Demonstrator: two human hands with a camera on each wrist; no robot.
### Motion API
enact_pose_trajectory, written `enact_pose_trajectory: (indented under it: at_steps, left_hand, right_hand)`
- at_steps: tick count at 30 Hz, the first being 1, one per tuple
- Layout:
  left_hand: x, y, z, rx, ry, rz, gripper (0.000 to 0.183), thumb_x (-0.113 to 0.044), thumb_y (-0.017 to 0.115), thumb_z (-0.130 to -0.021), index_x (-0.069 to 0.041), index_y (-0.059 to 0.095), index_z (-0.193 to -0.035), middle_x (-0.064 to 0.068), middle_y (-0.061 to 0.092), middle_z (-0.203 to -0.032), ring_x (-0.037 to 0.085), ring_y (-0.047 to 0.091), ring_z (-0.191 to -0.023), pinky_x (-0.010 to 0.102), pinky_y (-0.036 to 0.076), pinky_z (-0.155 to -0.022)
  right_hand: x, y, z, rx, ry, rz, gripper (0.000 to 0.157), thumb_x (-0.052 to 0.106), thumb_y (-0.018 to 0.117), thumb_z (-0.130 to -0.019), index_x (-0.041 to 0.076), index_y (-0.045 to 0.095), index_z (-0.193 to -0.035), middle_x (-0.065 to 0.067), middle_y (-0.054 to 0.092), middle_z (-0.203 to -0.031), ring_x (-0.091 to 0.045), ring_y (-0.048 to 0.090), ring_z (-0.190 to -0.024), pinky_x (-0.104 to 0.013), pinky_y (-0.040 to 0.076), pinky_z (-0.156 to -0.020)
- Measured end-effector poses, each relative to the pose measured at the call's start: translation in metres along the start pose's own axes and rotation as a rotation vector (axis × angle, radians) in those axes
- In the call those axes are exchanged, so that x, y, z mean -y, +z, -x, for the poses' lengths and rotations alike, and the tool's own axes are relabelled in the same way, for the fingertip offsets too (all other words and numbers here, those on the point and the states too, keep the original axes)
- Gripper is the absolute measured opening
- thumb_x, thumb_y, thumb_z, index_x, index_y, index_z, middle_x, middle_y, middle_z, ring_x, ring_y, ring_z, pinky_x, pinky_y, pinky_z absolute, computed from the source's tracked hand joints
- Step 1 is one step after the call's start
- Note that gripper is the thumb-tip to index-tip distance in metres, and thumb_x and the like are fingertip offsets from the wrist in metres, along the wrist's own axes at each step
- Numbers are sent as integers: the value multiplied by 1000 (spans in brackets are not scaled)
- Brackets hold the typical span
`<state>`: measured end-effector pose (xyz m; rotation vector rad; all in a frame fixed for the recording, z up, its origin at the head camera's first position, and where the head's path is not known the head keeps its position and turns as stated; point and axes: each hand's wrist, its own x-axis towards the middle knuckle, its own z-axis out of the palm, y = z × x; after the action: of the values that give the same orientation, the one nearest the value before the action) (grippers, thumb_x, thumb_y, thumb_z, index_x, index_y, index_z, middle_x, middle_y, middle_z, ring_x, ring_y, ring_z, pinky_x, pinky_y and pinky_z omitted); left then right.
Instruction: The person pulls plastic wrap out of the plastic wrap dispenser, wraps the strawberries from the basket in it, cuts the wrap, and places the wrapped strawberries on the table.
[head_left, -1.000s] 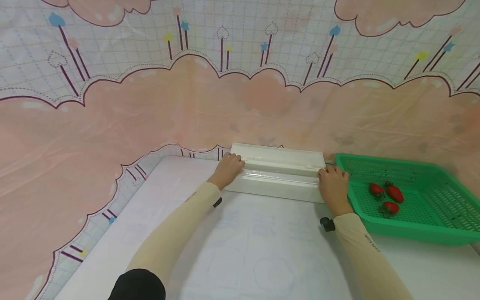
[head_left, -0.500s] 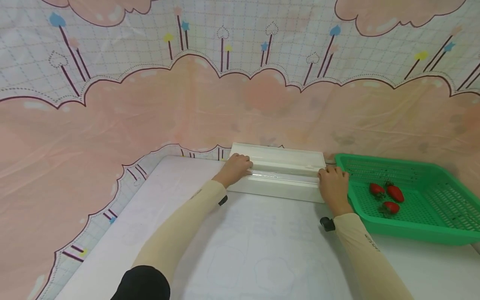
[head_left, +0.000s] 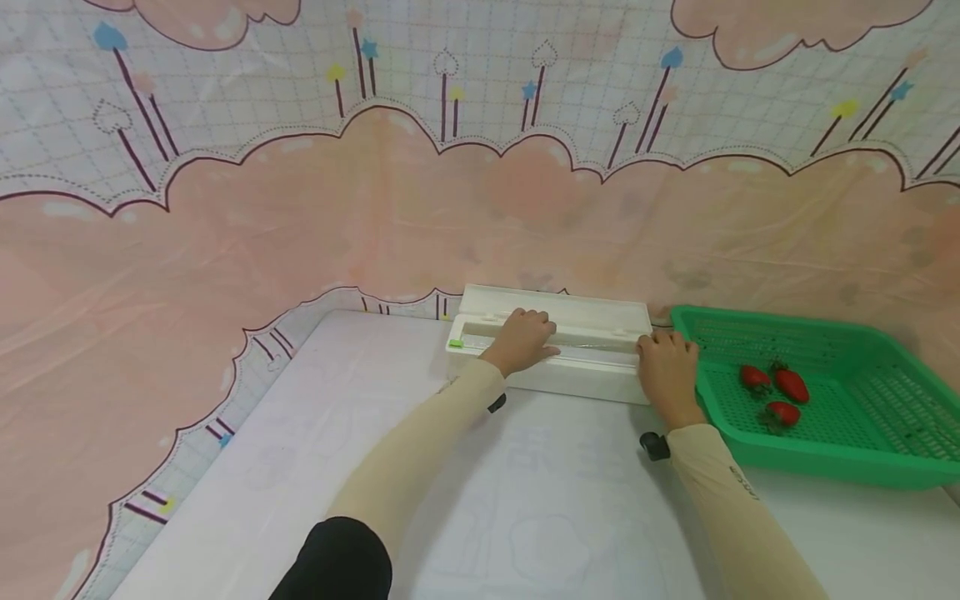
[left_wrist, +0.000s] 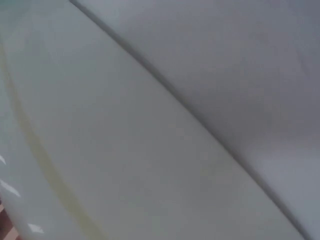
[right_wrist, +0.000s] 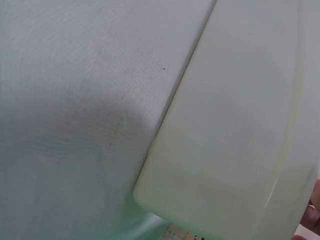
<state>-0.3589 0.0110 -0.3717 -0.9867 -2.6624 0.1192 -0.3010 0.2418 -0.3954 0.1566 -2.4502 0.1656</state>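
A white plastic wrap dispenser [head_left: 573, 385] lies at the far side of the table, its lid [head_left: 570, 307] tipped back. Clear film [head_left: 600, 347] shines along its opening. My left hand [head_left: 519, 343] is over the left-middle of the opening with fingers bent and thumb toward the right; I cannot tell what they pinch. My right hand [head_left: 667, 375] grips the dispenser's right end. A small green piece [head_left: 455, 342] shows at the left end. The dispenser's smooth front fills much of both wrist views, with fingertips [right_wrist: 314, 202] at the right wrist view's edge.
A green plastic basket [head_left: 832, 462] stands right beside my right hand, with several strawberries [head_left: 791, 386] in it. A patterned pink cloth [head_left: 525, 225] hangs behind the white table [head_left: 487, 500].
My left hand has slid right from the dispenser's left end toward its middle, uncovering the slot and green piece there. My right hand has stayed on the right end.
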Motion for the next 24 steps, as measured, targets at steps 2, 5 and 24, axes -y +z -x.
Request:
enact_pose_trajectory:
  at_steps: [2,5,24]
  left_hand:
    - [-7,3,-4,-4,-11,-2,38,-46,55,-91,-14,66,-109,0,66,-104,15,62,-95,33,46,-92]
    - [-15,3,-10,1,-13,-5,36,-44,56,-91,-15,65,-110,-1,65,-105,14,62,-96,33,46,-92]
    - [23,3,13,-73,21,-76,16,-16,57,-93,-12,70,-102,2,70,-99,17,65,-91,32,50,-85]
  right_hand:
    - [0,0,0,2,2,1,12,7,61,-88,-4,67,-89,-24,65,-95,-43,55,-96,-61,41,-83]
    - [0,1,-1,-2,1,1,12,6,61,-88,-4,67,-89,-24,65,-94,-43,55,-95,-61,41,-82]
    - [1,1,0,3,-4,-4,12,6,61,-88,-5,66,-90,-25,64,-95,-43,55,-96,-61,41,-83]
